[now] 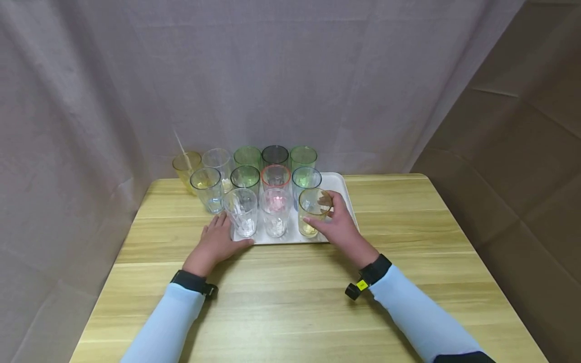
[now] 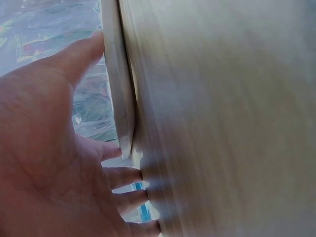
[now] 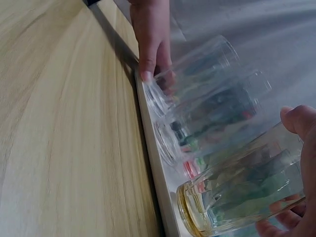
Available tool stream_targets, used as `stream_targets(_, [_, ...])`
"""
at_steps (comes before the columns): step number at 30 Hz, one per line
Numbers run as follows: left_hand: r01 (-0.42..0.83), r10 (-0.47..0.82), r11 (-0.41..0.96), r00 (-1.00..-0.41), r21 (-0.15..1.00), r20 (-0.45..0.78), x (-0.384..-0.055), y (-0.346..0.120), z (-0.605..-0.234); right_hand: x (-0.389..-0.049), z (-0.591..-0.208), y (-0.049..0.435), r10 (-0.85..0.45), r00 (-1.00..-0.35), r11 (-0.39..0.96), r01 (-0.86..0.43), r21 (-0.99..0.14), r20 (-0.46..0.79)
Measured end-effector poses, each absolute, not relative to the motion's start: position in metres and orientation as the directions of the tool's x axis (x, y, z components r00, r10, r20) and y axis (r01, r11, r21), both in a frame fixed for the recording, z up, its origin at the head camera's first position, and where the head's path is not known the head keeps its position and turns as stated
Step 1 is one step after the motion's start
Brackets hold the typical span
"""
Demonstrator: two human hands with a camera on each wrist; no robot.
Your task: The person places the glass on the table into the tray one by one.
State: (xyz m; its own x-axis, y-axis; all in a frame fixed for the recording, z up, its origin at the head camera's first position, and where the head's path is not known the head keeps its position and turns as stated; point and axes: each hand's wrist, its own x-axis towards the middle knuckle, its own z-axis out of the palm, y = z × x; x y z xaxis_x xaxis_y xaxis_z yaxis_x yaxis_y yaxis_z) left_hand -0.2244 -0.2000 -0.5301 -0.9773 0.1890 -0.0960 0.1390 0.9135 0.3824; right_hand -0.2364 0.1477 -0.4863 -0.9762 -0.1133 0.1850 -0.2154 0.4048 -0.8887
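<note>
Holding the pale yellow glass (image 1: 310, 207) at the near right of the white tray (image 1: 337, 183), your right hand (image 1: 340, 225) curls around its side. Your left hand (image 1: 219, 241) has straight fingers and touches the tray's near left corner, just beside a clear glass (image 1: 243, 222).

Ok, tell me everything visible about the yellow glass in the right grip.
The yellow glass is a transparent tumbler, wider at its mouth, with an amber rim and thick, amber-edged base. It looks glassy, empty and upright, at the front right of the white tray. The right grip holds it, thumb on the near side, fingers round the far side. Whether its base touches the tray is unclear.
</note>
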Motion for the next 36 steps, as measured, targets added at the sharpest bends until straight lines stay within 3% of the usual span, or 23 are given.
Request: stream_targets(36, [0.135, 0.187, 0.910, -0.978, 0.393, -0.096, -0.223, -0.199, -0.525, -0.233, -0.496, 0.144, -0.136, -0.981, 0.467, -0.189, -0.864, 0.142])
